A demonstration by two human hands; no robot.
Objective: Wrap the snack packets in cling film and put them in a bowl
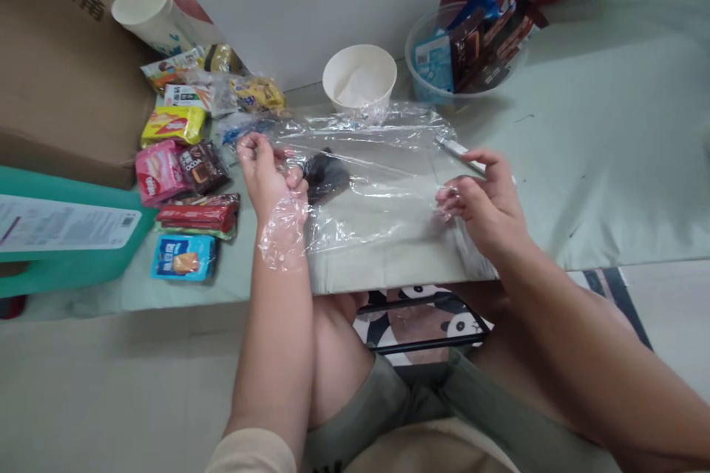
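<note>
A sheet of clear plastic film [382,170] is stretched between my two hands over the table. My left hand [271,170] is closed on its left edge, and a crumpled part of it lies over that wrist. At the right end my right hand [482,199] pinches the film between thumb and fingers. A slim white and grey tool [461,151] lies by my right index finger; whether I touch it cannot be told. Beneath the film, beside my left fingers, shows a dark object [328,176], its kind unclear. Behind the film stands a white paper bowl [359,77] with something white inside.
Several wrapped snacks [171,126] lie left of my left hand, before a cardboard box [66,81]. A paper cup [149,15] leans behind them. A clear round tub [433,81] of snack packs stands at the back right. A green container [72,273] is at far left.
</note>
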